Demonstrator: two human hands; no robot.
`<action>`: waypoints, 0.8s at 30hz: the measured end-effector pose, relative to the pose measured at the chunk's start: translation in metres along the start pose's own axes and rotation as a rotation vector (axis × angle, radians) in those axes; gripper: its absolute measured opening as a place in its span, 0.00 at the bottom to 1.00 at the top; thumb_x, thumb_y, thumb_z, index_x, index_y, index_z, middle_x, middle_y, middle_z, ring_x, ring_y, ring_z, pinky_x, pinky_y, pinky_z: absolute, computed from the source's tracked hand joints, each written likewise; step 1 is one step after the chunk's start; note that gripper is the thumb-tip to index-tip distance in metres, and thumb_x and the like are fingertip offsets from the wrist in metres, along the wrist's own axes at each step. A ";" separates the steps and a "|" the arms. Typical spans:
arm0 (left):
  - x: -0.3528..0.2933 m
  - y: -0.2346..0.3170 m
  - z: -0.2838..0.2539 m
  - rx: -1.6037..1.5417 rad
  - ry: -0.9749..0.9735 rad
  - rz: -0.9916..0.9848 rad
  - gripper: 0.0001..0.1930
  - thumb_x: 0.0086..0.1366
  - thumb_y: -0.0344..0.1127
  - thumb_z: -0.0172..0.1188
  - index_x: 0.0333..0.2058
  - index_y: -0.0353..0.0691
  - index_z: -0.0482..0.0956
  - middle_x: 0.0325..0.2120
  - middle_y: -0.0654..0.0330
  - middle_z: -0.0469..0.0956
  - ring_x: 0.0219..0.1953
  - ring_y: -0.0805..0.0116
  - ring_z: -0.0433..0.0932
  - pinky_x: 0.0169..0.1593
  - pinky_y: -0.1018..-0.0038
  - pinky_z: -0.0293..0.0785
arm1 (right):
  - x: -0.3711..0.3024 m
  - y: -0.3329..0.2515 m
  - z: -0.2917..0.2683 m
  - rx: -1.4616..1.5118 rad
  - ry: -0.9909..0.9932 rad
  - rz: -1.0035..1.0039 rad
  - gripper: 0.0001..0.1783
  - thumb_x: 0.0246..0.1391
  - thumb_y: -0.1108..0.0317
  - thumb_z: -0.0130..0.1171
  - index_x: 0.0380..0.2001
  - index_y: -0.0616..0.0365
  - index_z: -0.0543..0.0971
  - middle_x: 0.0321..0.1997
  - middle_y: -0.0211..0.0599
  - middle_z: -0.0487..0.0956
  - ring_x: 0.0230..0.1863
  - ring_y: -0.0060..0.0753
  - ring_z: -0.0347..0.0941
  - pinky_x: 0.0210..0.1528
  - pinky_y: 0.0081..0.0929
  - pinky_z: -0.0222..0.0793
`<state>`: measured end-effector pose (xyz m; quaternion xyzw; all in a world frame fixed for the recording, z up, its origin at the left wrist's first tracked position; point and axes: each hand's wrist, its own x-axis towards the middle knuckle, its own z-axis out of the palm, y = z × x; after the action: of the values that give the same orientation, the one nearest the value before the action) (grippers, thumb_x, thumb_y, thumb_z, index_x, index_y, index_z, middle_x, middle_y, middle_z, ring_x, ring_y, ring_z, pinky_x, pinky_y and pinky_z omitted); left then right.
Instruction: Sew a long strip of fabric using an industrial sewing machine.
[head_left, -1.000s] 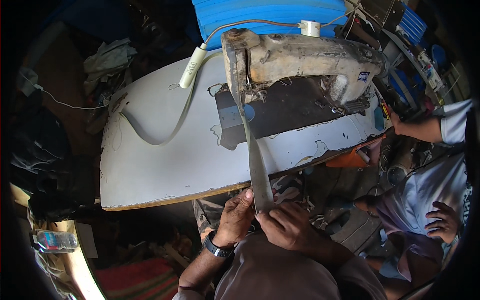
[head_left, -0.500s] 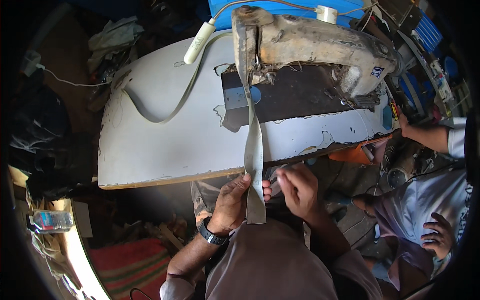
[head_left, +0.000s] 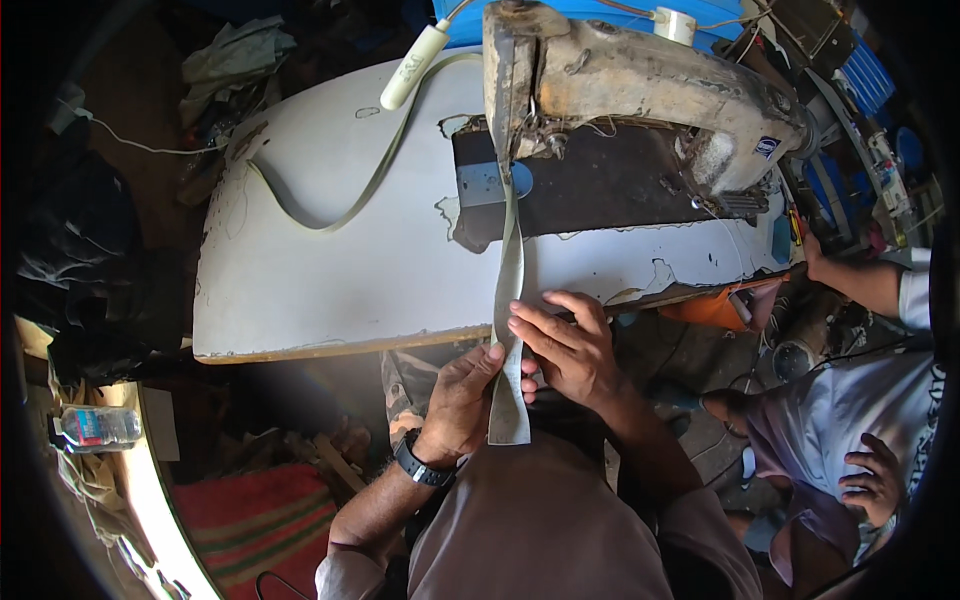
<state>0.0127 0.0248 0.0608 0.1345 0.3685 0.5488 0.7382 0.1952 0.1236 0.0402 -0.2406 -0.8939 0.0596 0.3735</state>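
A long pale grey strap (head_left: 508,270) runs from under the worn sewing machine (head_left: 640,70) toward me, twisting before its cut end hangs below the table edge. My left hand (head_left: 462,392), with a dark watch on the wrist, grips the strap near that end, thumb on top and fingertips showing past its right side. My right hand (head_left: 572,352) is just right of the strap, fingers apart and stretched out; the fingertips reach its right edge and seem to touch it. Behind the machine's head, the strap's other part curves across the white table (head_left: 320,290).
A white tube-shaped lamp (head_left: 414,68) hangs by the machine head. At the right, another person's hand (head_left: 872,480) rests against their clothes, and their other arm (head_left: 855,280) reaches the table's end. An orange pouch (head_left: 712,307) hangs under the edge; a plastic bottle (head_left: 100,428) lies far left.
My right hand has moved up and left to the strap, its curled fingers now stretched out. My left hand keeps its grip. The view has shifted slightly.
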 end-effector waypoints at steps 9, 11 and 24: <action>0.001 -0.003 -0.011 0.042 0.059 0.000 0.17 0.80 0.45 0.57 0.50 0.34 0.78 0.39 0.55 0.86 0.30 0.71 0.85 0.37 0.75 0.85 | 0.009 0.005 0.003 0.002 0.001 -0.098 0.31 0.52 0.68 0.73 0.60 0.57 0.81 0.71 0.36 0.76 0.65 0.47 0.73 0.65 0.43 0.74; 0.000 -0.002 -0.013 0.006 0.047 -0.042 0.17 0.80 0.46 0.58 0.49 0.35 0.78 0.38 0.57 0.86 0.29 0.73 0.85 0.36 0.76 0.85 | 0.005 0.007 0.003 -0.004 0.197 0.013 0.20 0.53 0.73 0.75 0.50 0.60 0.85 0.62 0.33 0.82 0.58 0.45 0.76 0.57 0.37 0.77; 0.001 0.004 -0.015 0.040 0.018 -0.035 0.21 0.79 0.47 0.59 0.52 0.30 0.78 0.41 0.51 0.87 0.33 0.70 0.86 0.38 0.75 0.86 | 0.017 0.013 0.003 -0.023 -0.014 -0.213 0.16 0.50 0.72 0.69 0.45 0.51 0.89 0.57 0.25 0.86 0.60 0.39 0.74 0.59 0.43 0.77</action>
<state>-0.0001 0.0235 0.0523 0.1379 0.3880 0.5297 0.7415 0.1883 0.1436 0.0454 -0.1482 -0.9175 0.0112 0.3688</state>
